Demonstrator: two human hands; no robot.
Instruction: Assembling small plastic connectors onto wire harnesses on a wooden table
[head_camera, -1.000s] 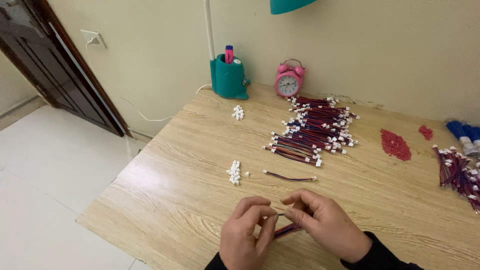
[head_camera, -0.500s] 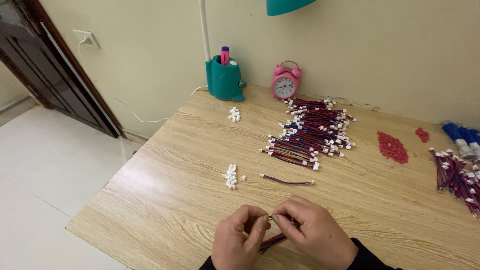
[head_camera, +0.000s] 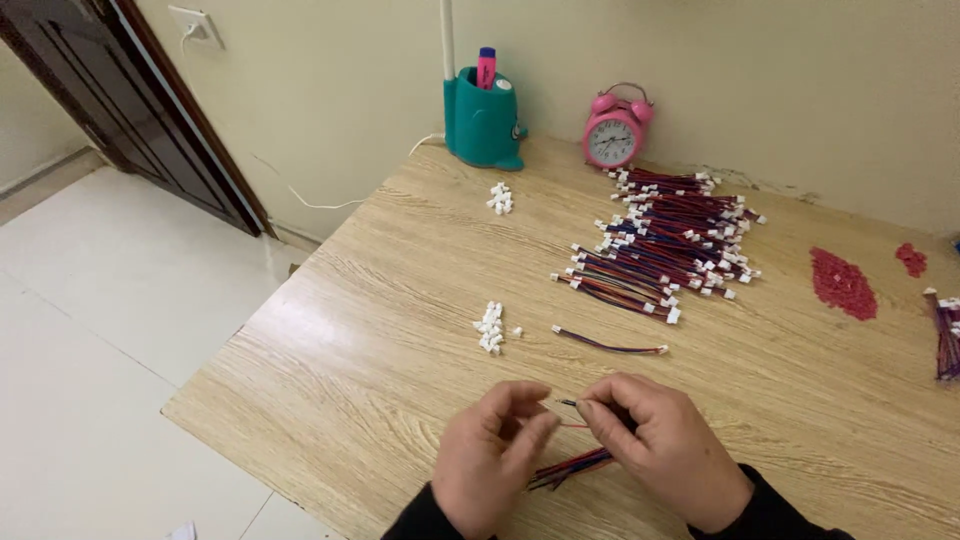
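**Head view: both hands pinch thin wires at the near table edge**

Head camera looks down on a wooden table (head_camera: 400, 300) set against a cream wall. Both hands work close together at the near edge. The left hand (head_camera: 490, 455) is curled, thumb and forefinger drawn nearly together around something too small to make out. The right hand (head_camera: 665, 450) is closed in a pinch on the tip of a thin wire (head_camera: 572, 404) that pokes out toward the left fingers. A short bundle (head_camera: 570, 468) of red, blue and dark wires trails from under the right hand down between the two wrists; how it is gripped there cannot be seen.

Just beyond the hands lies a single lead (head_camera: 610, 344) with a white plug at its end, flat on the wood. To its left sits a small heap of white plugs (head_camera: 490, 328), and a second heap (head_camera: 500, 198) lies farther back. A large pile of leads (head_camera: 665, 242) spreads across the far middle of the table. Right of it is a patch of small red pieces (head_camera: 842, 284), with a smaller red patch (head_camera: 911, 258) beyond. More leads (head_camera: 945, 330) show at the right edge. At the back stand a teal pen holder (head_camera: 483, 120) and a pink alarm clock (head_camera: 614, 130). A dark door (head_camera: 110, 100) is at the left.
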